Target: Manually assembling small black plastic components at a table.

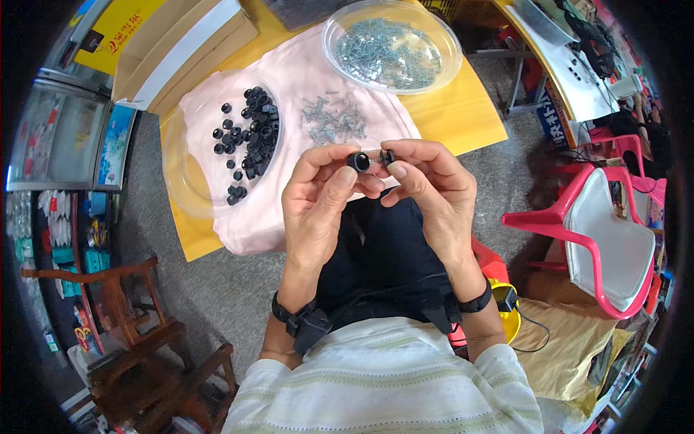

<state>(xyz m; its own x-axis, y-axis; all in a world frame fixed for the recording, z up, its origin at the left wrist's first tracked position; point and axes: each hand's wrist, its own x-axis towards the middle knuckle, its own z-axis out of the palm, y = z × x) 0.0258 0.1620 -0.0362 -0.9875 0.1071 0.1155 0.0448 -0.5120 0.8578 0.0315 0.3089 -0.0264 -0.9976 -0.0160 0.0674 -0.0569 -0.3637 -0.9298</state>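
Over the near edge of the table, my left hand (pixel 318 195) pinches a small black plastic cap (pixel 358 162) with a round opening. Close beside it, my right hand (pixel 434 192) pinches another small black part (pixel 387 157). A bit of metal shows between the two parts; whether it joins them I cannot tell. Beyond my hands, a loose pile of screws (pixel 332 119) lies on the pink cloth (pixel 289 69). To the left, many black caps (pixel 260 134) lie in and about a clear plastic tray (pixel 189 199).
A clear oval tub (pixel 457 61) of screws stands at the far side of the yellow table (pixel 473 108). A cardboard box (pixel 181 54) is at the far left. Right of me are a pink chair (pixel 564 217) and a white side table (pixel 571 79); a wooden chair (pixel 130 325) is left.
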